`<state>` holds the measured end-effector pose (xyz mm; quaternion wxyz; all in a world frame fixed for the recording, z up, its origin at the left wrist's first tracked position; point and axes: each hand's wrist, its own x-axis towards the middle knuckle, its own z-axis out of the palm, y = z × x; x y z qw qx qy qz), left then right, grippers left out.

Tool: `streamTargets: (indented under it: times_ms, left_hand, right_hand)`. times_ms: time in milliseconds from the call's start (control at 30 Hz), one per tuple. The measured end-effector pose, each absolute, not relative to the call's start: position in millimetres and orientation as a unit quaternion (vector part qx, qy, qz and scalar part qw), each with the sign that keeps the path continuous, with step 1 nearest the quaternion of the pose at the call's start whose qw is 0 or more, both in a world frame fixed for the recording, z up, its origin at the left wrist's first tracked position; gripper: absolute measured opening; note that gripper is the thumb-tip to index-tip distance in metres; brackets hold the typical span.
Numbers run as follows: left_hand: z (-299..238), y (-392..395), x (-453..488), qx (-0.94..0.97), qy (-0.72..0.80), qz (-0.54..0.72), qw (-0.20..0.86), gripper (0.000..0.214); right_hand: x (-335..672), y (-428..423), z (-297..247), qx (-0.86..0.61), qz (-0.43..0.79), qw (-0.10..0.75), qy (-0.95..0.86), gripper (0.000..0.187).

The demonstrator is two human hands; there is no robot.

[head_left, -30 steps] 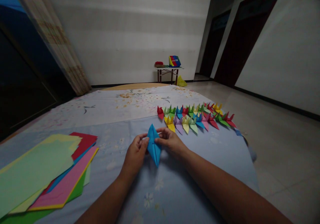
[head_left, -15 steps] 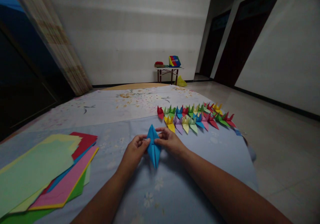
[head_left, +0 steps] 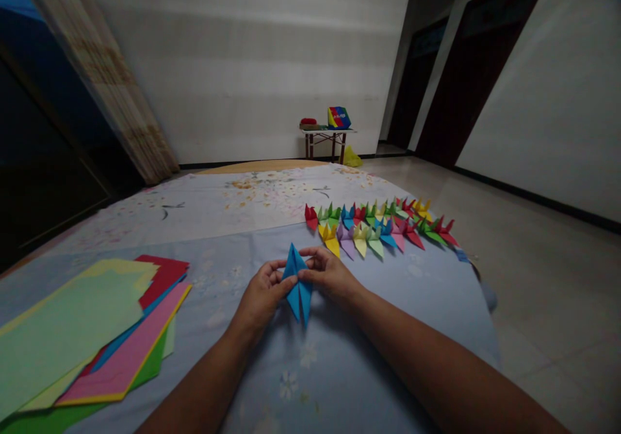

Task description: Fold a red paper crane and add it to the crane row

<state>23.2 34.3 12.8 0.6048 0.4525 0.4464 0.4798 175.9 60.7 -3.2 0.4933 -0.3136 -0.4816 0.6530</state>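
A blue folded origami paper [head_left: 294, 267] is held up over the table between both hands. It is a long diamond, with one point at the top and two separate narrow points below. My left hand [head_left: 266, 286] pinches its left edge, thumb in front and fingers behind. From the right, my right hand [head_left: 330, 275] grips the other edge, the thumb on the front face near the middle. Fingertips behind the paper are hidden. Just beyond my right hand stand rows of folded paper cranes [head_left: 359, 240] in several colours.
On the left lies a fanned stack of coloured paper sheets [head_left: 72, 311]. A flowered cloth [head_left: 213, 350] covers the table. Against the far wall, a small table [head_left: 330, 131] carries a colourful box [head_left: 338, 118]; a yellow bag [head_left: 352, 157] sits beside it on the floor.
The lower part of the blue paper has parted into two points, where it was a nearly joined tip. Its top leans slightly further left. Both hands have barely shifted.
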Motion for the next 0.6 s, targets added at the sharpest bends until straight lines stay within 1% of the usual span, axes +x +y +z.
streamTargets:
  times_ms: [267, 367, 433, 500, 600]
  left_hand:
    - [14.9, 31.7, 25.1, 0.443, 0.446, 0.473, 0.618, 0.055]
    - [14.6, 31.8, 25.1, 0.456, 0.458, 0.469, 0.602, 0.055]
    - [12.9, 32.2, 23.9, 0.493, 0.485, 0.460, 0.557, 0.054]
    - [9.7, 32.4, 22.2, 0.552, 0.516, 0.441, 0.485, 0.055]
    - [4.0, 31.3, 19.9, 0.636, 0.556, 0.387, 0.369, 0.054]
  right_hand:
    - [177.6, 60.5, -3.4, -0.305, 0.676, 0.484, -0.464, 0.054]
    - [178.1, 60.4, -2.1, -0.320, 0.662, 0.475, -0.484, 0.050]
    - [179.4, 61.5, -3.3, -0.342, 0.643, 0.454, -0.513, 0.045]
    - [181.4, 63.2, -6.6, -0.382, 0.605, 0.426, -0.553, 0.039]
    - [184.2, 64.2, -11.3, -0.454, 0.508, 0.381, -0.626, 0.034]
